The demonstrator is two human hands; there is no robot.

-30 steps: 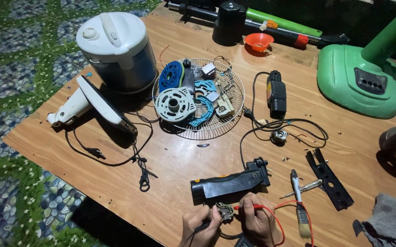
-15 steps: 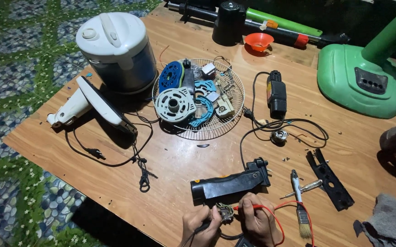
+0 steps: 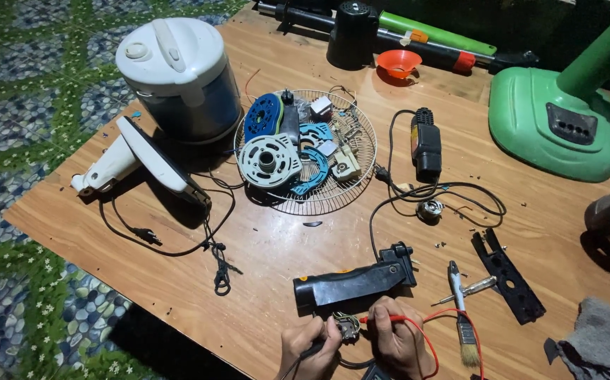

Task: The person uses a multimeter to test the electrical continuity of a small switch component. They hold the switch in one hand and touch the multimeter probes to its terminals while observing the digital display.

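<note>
A small metal component [image 3: 348, 326] with wires attached is held between the two hands at the near edge of the wooden table [image 3: 269, 281]. The left hand [image 3: 310, 348] is closed narrowly around a black probe [image 3: 313, 346] whose tip is directed at the component. The right hand [image 3: 398, 343] is closed around a red probe [image 3: 382, 319], the tip of which meets the component from the other side. A red lead [image 3: 428, 345] is run from the red probe in a loop past the right hand.

Just beyond both hands, a black tool housing [image 3: 355, 280] is laid on its side, nearly touching the fingertips. To the right of the right hand, a paintbrush [image 3: 462, 325] and a screwdriver [image 3: 470, 288] are laid side by side, with a flat black bracket [image 3: 507, 276] further right. A grey cloth [image 3: 604, 345] is placed at the far right, well apart from the hands.

Further beyond the hands, a round wire fan guard [image 3: 350, 193] is used as a tray for blue and white plastic parts [image 3: 277, 151]. A black corded unit [image 3: 425, 144] is positioned beyond the right hand, its cable [image 3: 453, 191] coiled toward the tool housing. A white rice cooker [image 3: 180, 74] and a white appliance cover [image 3: 143, 160] are located well beyond the left hand, on its left. A green fan base [image 3: 555, 119] stands far beyond the right hand.
</note>
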